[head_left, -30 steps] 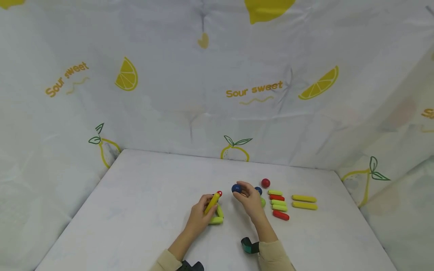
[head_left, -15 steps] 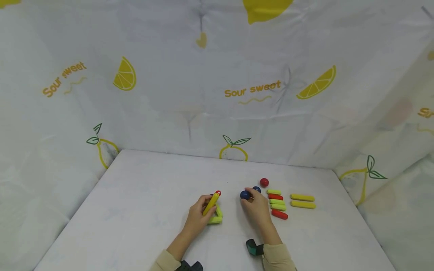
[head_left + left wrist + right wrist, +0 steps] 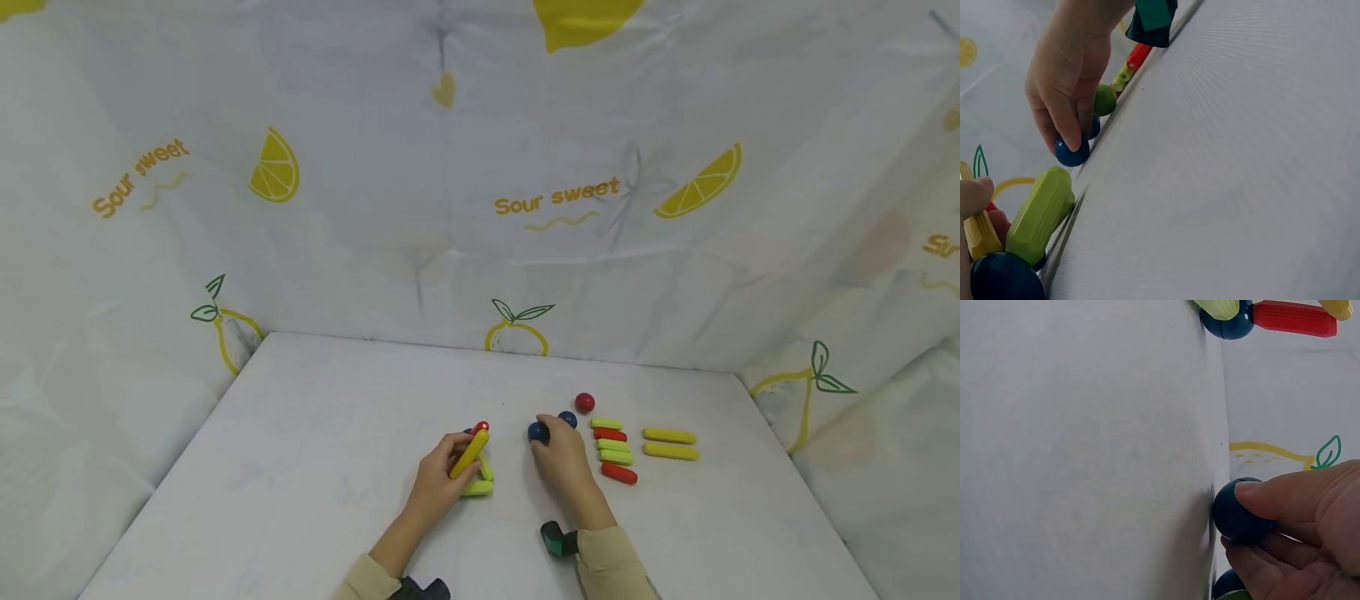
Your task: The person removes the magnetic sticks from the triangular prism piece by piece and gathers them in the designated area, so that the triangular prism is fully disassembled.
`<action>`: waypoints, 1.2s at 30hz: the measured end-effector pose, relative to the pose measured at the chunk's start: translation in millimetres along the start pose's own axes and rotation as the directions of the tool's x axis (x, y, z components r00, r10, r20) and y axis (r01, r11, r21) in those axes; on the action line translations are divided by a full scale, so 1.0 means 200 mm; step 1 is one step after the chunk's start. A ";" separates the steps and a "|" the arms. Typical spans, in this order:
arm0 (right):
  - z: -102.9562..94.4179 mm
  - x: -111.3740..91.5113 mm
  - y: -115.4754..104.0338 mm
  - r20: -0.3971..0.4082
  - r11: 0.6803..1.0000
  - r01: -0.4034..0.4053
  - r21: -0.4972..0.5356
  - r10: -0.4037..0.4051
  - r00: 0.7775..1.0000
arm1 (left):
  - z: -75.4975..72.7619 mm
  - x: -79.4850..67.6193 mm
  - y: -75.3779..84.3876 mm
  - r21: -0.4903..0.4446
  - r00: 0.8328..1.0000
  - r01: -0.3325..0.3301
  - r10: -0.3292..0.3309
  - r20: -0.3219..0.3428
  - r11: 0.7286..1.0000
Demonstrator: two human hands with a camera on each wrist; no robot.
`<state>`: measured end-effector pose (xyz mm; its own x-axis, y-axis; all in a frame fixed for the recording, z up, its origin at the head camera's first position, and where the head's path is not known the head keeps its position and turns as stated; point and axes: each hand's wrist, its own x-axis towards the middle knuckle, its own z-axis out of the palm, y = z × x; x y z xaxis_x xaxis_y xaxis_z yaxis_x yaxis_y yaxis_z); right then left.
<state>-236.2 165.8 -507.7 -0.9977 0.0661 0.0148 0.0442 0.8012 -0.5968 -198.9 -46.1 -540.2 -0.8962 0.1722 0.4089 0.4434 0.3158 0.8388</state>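
1. Room: lemon-print cloth backdrop [image 3: 480,183] rises behind and beside the white table [image 3: 300,467].
2. Step, judged: assembling a stick-and-ball frame. Left hand [image 3: 438,479] grips a yellow stick [image 3: 469,453] over the green sticks [image 3: 477,483], table centre.
3. Right hand [image 3: 561,467] pinches a blue ball [image 3: 537,432] resting on the table, right of the frame.
4. Next, judged: carry the ball left to a stick end.

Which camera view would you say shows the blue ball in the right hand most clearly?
The right wrist view: the blue ball fills the frame, pinched by the right hand against the table. The left wrist view shows it smaller, under the fingertips. The head view shows only a small dot.
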 end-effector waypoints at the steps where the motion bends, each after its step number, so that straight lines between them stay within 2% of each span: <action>1: 0.00 0.00 0.00 -0.002 1.000 0.006 -0.005 -0.006 1.000 | 0.00 0.00 0.00 0.006 1.000 -0.005 0.005 0.001 1.000; 10: 0.00 0.00 -0.02 -0.015 1.000 0.025 -0.013 -0.025 1.000 | 0.00 -0.01 -0.01 0.029 1.000 -0.009 0.009 0.009 1.000; 13: 0.00 -0.01 -0.05 -0.045 0.999 0.039 -0.029 -0.040 0.998 | 0.00 -0.01 -0.01 0.034 1.000 -0.007 0.006 0.012 0.999; 17: -0.01 -0.04 -0.11 -0.084 0.985 0.169 -0.018 -0.170 0.982 | 0.00 -0.01 -0.01 0.037 1.000 -0.016 0.015 0.016 0.999; 21: -0.01 -0.06 -0.15 -0.015 0.932 0.327 0.156 -0.329 0.944 | -0.01 -0.01 -0.01 -0.012 0.999 -0.029 0.030 0.040 1.000; 25: 0.01 -0.07 -0.16 0.094 0.859 0.363 0.362 -0.421 0.902 | -0.01 0.00 0.00 -0.057 0.997 -0.044 0.047 0.063 0.997; 29: 0.03 -0.07 -0.16 0.128 0.829 0.389 0.402 -0.472 0.872 | -0.01 0.00 0.00 -0.039 0.996 -0.082 0.084 0.039 0.996; 32: 0.03 -0.07 -0.16 0.093 0.835 0.390 0.389 -0.456 0.885 | -0.02 0.00 0.00 -0.016 0.993 -0.121 0.121 0.001 0.993; 36: 0.03 -0.07 -0.16 0.044 0.862 0.343 0.372 -0.386 0.922 | -0.04 0.00 -0.01 0.022 0.995 -0.096 0.096 -0.014 0.995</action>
<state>-223.3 134.7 -493.8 -0.9388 -0.2743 0.2085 -0.3234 0.4923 -0.8081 -199.8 -54.6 -539.1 -0.8494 0.1886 0.4929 0.5277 0.3186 0.7875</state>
